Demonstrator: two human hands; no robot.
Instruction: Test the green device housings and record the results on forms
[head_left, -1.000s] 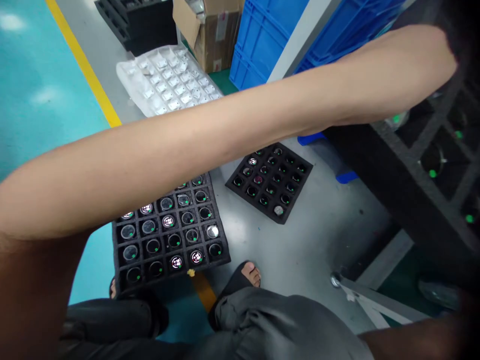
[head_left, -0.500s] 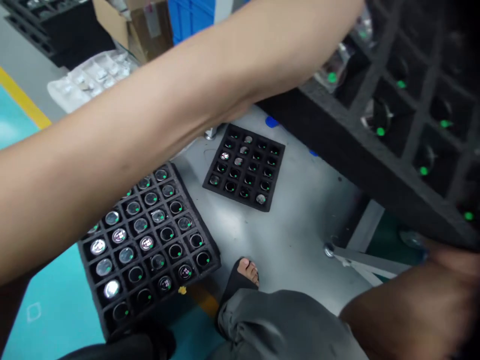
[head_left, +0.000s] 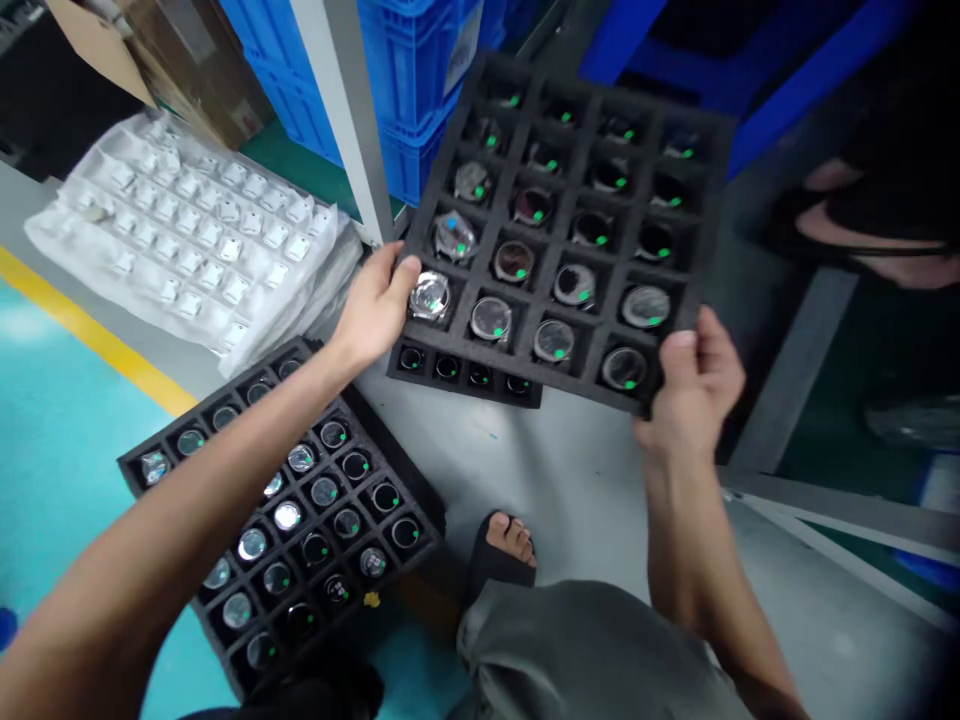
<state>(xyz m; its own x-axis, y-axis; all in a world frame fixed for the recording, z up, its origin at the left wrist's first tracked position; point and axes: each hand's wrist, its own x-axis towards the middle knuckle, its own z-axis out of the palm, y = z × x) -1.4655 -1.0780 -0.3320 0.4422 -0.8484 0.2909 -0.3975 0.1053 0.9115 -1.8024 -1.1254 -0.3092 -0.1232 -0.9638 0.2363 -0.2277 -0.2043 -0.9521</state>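
Between my two hands I hold a black foam tray, tilted, its square compartments filled with round watch-like pieces that carry green dots. My left hand grips its near left corner, thumb on top. On the right edge, my right hand is closed round the near corner. Beneath it, partly hidden, a smaller-looking black foam tray lies on the grey floor. A larger stack of foam trays stands at the lower left under my left forearm, its top tray full of similar round pieces.
White plastic-wrapped trays lie on the floor at the left. Behind are a cardboard box, blue crates and a grey metal post. Another person's foot shows at the right, near a grey frame. My sandalled foot stands below.
The held foam tray has moved from close at the upper right, down and left over the tray on the floor. Both my hands now show on its corners, and the camera view has shifted.
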